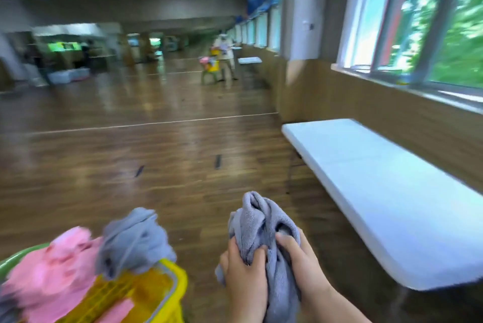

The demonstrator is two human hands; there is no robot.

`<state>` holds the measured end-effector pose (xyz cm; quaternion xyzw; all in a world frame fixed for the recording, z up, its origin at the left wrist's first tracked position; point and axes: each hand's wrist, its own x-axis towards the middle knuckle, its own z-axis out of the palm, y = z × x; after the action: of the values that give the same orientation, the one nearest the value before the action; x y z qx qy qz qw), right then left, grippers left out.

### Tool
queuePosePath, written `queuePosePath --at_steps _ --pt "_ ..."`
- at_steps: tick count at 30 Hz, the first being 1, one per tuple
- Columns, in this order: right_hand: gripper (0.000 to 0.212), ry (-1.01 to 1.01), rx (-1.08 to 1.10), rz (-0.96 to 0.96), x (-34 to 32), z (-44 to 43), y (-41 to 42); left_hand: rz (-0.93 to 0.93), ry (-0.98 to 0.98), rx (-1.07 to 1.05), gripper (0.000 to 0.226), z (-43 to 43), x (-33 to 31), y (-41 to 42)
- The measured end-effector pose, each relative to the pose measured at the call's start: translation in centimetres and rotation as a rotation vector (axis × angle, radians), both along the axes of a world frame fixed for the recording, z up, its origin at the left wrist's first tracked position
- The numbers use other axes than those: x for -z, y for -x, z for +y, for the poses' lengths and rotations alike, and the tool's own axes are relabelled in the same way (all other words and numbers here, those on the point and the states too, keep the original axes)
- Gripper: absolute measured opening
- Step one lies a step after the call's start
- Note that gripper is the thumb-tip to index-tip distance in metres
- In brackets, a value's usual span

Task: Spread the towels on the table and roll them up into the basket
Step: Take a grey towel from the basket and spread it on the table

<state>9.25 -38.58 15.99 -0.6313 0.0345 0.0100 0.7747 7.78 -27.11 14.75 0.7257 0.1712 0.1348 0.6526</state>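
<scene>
Both hands are closed on one crumpled grey towel [264, 228], held up in the air at the near centre of the view, over the wooden floor [130, 166] and not on any surface. The left hand [245, 278] grips the bunched cloth from the left, its fingers curled into the folds, while the right hand [305, 268] clamps it from the right with the thumb pressed across the front. Most of the towel rises above the two fists in a loose, rumpled peak; a narrower tail hangs down between the wrists and runs off the near edge of the picture. To the near left stands a yellow basket [167, 286] of slotted plastic, heaped with more cloth: a second grey towel [133, 241] spills over its right rim and a pink towel [52, 273] lies piled beside that, further left. These are blurred, so their folds cannot be read. A green rim [18, 254] shows behind the pink cloth. The long white table [392, 192] stretches along the right side from near to far, beneath the windows [418, 22], well apart from the held towel. Far off down the hall, another person [224, 53] stands by a further table.
</scene>
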Motion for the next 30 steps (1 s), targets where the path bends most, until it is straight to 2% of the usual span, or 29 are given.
queuePosePath --at_steps 3,7,9,12,17,23,27,30 --pt "0.038 0.087 0.174 -0.048 0.0 -11.2 1.3 -0.009 0.041 0.195 0.049 -11.4 -0.4 -0.4" --pt "0.054 0.092 0.393 0.088 0.8 -25.9 3.1 -0.019 0.041 0.349 0.046 -26.0 -0.7 -0.4" --pt "0.058 0.089 0.485 0.114 0.8 -32.6 3.9 0.004 -0.020 0.436 0.046 -32.5 -0.9 -0.4" --pt "0.056 0.092 0.585 0.130 -0.2 -40.1 4.6 -0.012 -0.135 0.524 0.039 -40.4 -1.2 -1.3" --pt "0.043 0.133 0.700 0.121 -0.2 -48.9 3.7 -0.025 -0.192 0.653 0.047 -49.6 -0.5 -3.8" --pt "0.031 0.262 0.627 0.100 -0.3 -55.1 -3.0 0.008 -0.077 0.659 0.061 -55.6 1.4 -10.9" --pt "0.029 0.282 0.508 0.057 -0.6 -57.7 -10.0 -0.011 -0.041 0.605 0.051 -56.9 1.7 -16.6" --pt "0.029 0.391 0.378 0.016 -1.9 -60.2 -15.2 -0.014 -0.095 0.646 0.026 -56.5 1.4 -20.8"
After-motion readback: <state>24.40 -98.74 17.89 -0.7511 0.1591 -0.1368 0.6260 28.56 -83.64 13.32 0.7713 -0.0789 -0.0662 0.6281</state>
